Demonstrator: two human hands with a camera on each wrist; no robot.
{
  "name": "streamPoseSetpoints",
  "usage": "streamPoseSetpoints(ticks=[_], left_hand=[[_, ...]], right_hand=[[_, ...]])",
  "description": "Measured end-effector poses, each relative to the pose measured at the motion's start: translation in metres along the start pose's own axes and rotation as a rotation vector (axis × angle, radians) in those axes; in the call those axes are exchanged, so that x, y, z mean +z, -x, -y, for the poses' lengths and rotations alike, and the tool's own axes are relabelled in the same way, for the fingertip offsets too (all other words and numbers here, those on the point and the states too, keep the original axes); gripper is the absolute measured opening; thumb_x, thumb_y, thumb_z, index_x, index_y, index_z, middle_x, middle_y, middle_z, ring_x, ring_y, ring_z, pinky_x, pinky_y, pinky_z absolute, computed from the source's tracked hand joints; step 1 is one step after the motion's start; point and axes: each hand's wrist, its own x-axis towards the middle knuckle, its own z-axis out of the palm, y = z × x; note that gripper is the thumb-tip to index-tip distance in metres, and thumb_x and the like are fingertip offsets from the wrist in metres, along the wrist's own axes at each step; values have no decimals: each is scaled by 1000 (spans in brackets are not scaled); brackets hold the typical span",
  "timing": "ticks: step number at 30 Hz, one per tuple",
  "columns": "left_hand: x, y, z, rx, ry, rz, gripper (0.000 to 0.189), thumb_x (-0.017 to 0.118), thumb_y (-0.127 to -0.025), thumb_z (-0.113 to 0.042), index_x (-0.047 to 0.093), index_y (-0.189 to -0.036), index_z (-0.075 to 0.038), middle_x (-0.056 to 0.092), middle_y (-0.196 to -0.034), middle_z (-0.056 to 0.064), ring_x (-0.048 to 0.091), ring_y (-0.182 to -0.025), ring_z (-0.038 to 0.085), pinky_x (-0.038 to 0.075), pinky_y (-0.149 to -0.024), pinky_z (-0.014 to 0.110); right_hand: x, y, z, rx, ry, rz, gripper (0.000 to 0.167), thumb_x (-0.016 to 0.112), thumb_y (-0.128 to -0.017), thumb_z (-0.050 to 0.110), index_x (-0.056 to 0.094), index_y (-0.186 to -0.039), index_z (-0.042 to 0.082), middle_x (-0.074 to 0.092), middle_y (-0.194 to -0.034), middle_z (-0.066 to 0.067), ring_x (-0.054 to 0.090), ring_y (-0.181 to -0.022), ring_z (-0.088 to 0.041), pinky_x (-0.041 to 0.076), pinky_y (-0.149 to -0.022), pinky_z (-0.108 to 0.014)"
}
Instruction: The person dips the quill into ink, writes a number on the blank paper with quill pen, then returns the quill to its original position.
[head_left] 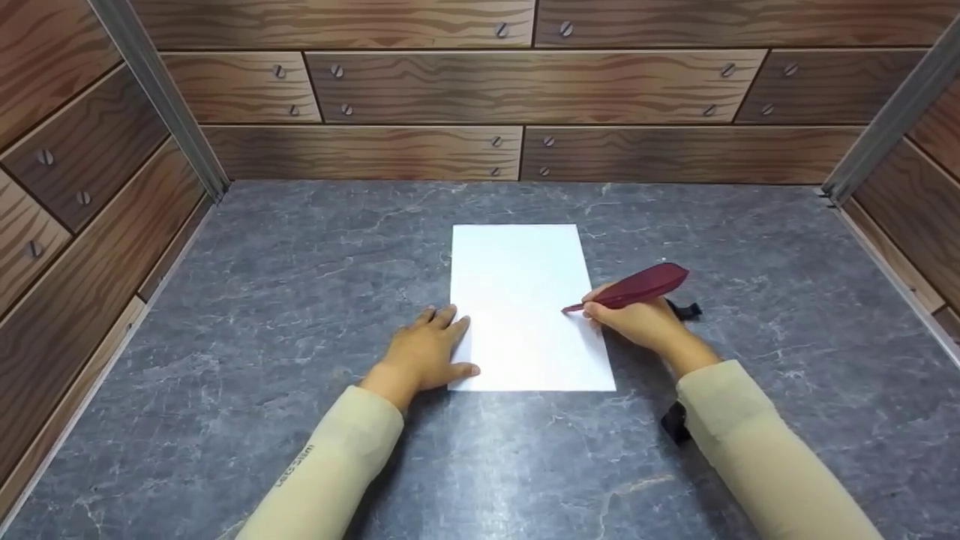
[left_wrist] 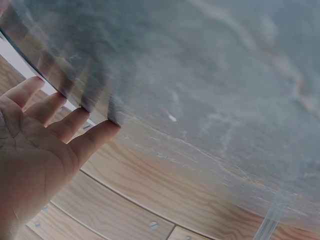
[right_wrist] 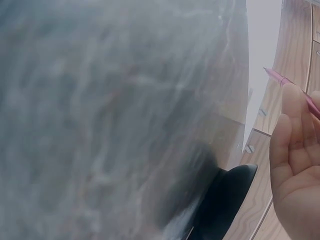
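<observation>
A blank white sheet of paper (head_left: 517,270) lies upright before me on the grey marbled table. Its left edge is under the fingers of my left hand (head_left: 425,349), which rests with fingers spread and thumb on the lower left of the sheet. In the left wrist view the left hand's fingers (left_wrist: 92,142) reach out, fingertips at the table surface. My right hand (head_left: 637,324) pinches a dark red feather pen (head_left: 645,283) near its tip, over the right side of the paper. In the right wrist view the pen (right_wrist: 276,76) points toward the sheet (right_wrist: 262,40).
Wood-plank-patterned walls (head_left: 525,86) enclose the table at the back and both sides, with grey metal posts (head_left: 161,97) at the corners. A black strap piece (head_left: 684,309) shows by the right wrist, and a dark rounded object (right_wrist: 225,200) in the right wrist view.
</observation>
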Motion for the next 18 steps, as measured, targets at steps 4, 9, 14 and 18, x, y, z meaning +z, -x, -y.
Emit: streamPoseSetpoints(ticks=[4, 9, 14, 18], left_hand=[[-1, 0, 0, -11, 2, 4, 81, 57, -85, -62, 35, -149, -20, 25, -155, 5, 21, -140, 36, 30, -102, 60], [-1, 0, 0, -14, 13, 0, 80, 58, -84, -61, 36, -149, -19, 26, -155, 5, 21, -140, 36, 30, -102, 60], [0, 0, -1, -7, 6, -3, 80, 58, -85, -61, 36, -149, -19, 26, -155, 6, 22, -140, 36, 30, -102, 61], [0, 0, 0, -2, -3, -4, 80, 58, -85, -61, 35, -149, -19, 26, -155, 6, 22, -140, 36, 31, -101, 61]], right_hand=[[2, -3, 2, -22, 1, 4, 19, 67, -89, 19, 72, -98, 3, 68, -76, -8, 59, -67, -12, 45, -60, -21], [5, -5, 4, -12, -1, 5, 19, 67, -89, 19, 72, -98, 3, 69, -78, -7, 60, -68, -12, 46, -60, -21], [8, -6, 8, 16, 30, -6, 20, 67, -89, 23, 73, -99, 7, 69, -77, -2, 58, -68, -9, 45, -61, -23], [10, -7, 10, 26, 25, -5, 21, 67, -88, 25, 73, -100, 7, 69, -77, -1, 58, -67, -9, 45, -61, -23]])
